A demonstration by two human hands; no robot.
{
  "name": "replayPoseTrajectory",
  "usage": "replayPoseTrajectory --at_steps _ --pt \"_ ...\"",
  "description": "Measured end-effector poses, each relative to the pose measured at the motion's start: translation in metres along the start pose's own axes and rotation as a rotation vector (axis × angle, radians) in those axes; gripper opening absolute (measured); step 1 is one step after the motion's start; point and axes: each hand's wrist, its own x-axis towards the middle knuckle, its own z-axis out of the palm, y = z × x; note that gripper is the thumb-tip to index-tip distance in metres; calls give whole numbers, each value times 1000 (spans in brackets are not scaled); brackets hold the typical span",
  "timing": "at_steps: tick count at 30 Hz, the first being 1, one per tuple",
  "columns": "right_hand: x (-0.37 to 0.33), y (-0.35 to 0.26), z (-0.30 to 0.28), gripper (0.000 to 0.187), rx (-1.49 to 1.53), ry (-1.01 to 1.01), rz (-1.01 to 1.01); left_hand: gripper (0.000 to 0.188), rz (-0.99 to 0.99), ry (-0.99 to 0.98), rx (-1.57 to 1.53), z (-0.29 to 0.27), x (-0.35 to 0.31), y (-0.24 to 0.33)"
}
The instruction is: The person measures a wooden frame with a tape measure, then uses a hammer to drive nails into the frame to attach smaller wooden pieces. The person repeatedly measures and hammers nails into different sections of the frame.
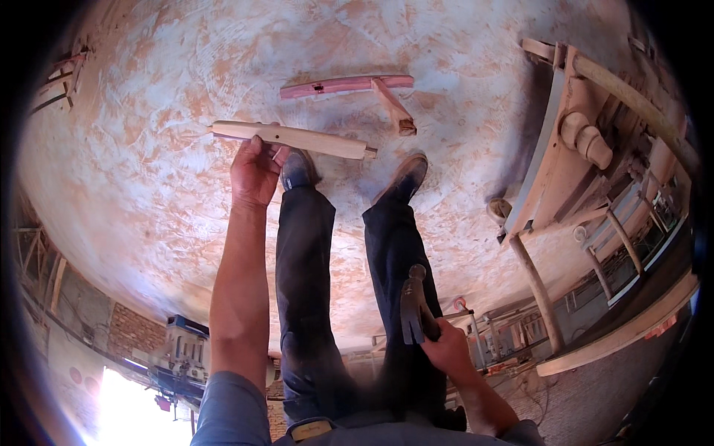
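Note:
My left hand (256, 171) is closed round a pale wooden chair rail (316, 141), held out level above the floor near my left shoe. The rail is slightly curved, with a small dark hole in its face and a narrow tenon at each end. Low at my right thigh, my right hand (448, 346) grips a claw hammer (413, 306) with its metal head pointing up and away. Ahead on the floor lies a reddish wooden piece (346, 85) with a dark mortise. A shorter wooden piece (393, 106) juts from it toward me, its near end dark.
On the right stands a wooden workbench (535, 193) on log legs, with carved wooden parts (587, 141) on it. A machine (186, 346) shows at the lower left beside a brick wall (136, 329). My shoes (300, 169) are planted on the dusty floor (186, 82).

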Motion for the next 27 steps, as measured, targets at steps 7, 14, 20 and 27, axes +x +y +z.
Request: replayPoseTrajectory --at_steps 7,14,20,27 --pt "-1 2 1 39 15 -1 6 28 -111 124 -184 5 6 -42" --pt "1 -4 -6 46 -101 -57 91 26 -228 192 -129 20 22 -77" --pt "2 1 -5 46 -118 -61 133 26 -303 -24 -183 8 42 -95" --pt "4 -18 -15 40 -122 -78 180 21 -315 -5 -143 0 62 -103"
